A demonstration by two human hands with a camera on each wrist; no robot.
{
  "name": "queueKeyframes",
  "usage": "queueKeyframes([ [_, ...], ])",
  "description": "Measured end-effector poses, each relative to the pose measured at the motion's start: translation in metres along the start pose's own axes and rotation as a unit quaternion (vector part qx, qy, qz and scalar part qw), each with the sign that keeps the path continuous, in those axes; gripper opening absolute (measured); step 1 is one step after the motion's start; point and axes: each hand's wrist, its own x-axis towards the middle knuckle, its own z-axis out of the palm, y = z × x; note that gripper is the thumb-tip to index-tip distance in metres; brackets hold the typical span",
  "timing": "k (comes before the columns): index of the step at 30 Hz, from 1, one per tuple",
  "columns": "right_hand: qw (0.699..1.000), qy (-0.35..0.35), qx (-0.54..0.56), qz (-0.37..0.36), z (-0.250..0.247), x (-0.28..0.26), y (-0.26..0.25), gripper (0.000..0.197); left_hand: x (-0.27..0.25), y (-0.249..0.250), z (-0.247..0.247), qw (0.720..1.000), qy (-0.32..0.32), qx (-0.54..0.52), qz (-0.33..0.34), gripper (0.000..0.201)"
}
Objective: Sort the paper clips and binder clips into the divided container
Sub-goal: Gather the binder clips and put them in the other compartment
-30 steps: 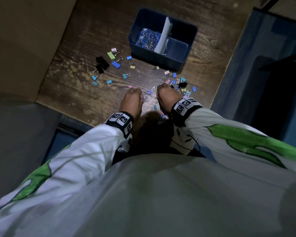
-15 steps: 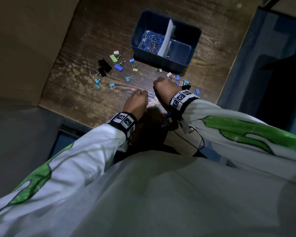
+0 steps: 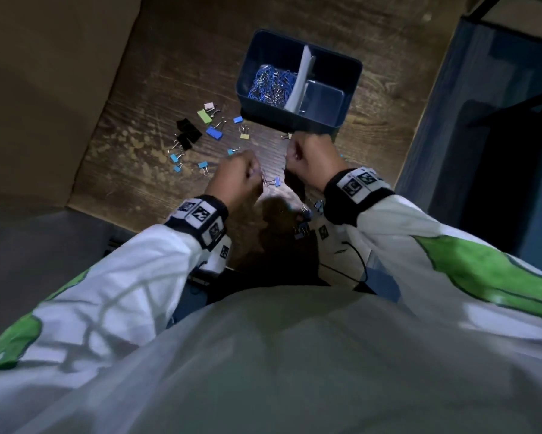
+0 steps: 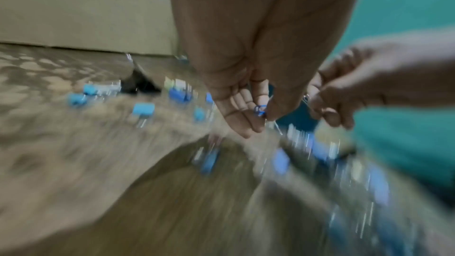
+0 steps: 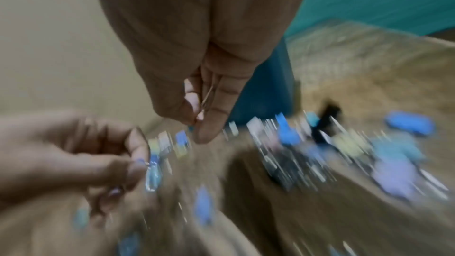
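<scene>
- Head view: both my hands are raised over the wooden table (image 3: 132,170), just short of the dark blue divided container (image 3: 297,120).
- My left hand (image 3: 236,180) has its fingers curled in; my right hand (image 3: 310,164) is fisted too, close to the container's near wall. Can't tell from here what either one holds.
- Container: its left compartment holds a heap of blue and silver paper clips (image 3: 271,86). A white divider (image 3: 299,81) splits it from the right compartment, where I see no clips.
- Binder clips lie loose on the table left of the container: black ones (image 3: 188,133), a green one (image 3: 204,115), a blue one (image 3: 214,133). One small blue binder clip (image 3: 276,181) sits between my hands.
- Left wrist view, blurred: thumb and fingertips (image 4: 248,126) pinch a small blue paper clip (image 4: 259,109). The other hand shows at right, fingers closed on something thin and metallic.
- Right wrist view, heavily blurred: thumb and forefinger press together on a thin silver wire piece (image 5: 209,94), probably a paper clip. Left hand at lower left pinches something small and blue.
- A smeared pile of coloured binder clips (image 5: 344,153) lies on the table to the right, below the container's blue wall.
</scene>
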Motion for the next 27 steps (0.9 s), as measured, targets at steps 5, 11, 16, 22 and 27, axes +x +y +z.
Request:
queueKeyframes([
  [5,0.984,0.148,0.096,-0.026,-0.063,0.048,-0.046,0.015,0.043,0.048,-0.062,0.99,0.109,-0.089,0.03,0.005],
  [11,0.995,-0.007,-0.101,0.013,-0.071,0.104,-0.058,0.024,0.105,0.076,-0.076,0.996,0.078,0.047,-0.02,0.018],
  [16,0.993,0.091,-0.043,-0.066,-0.072,0.045,-0.028,0.03,0.059,0.07,-0.044,0.988,0.133,0.056,0.05,0.028],
  [22,0.978,-0.138,-0.158,0.0,-0.028,-0.062,0.061,0.02,-0.035,0.049,0.078,0.968,-0.167,0.157,0.1,0.041],
  [27,0.96,-0.191,-0.201,0.033,0.0,-0.092,0.09,0.052,-0.041,0.031,0.101,0.958,-0.137,0.22,0.124,0.025],
])
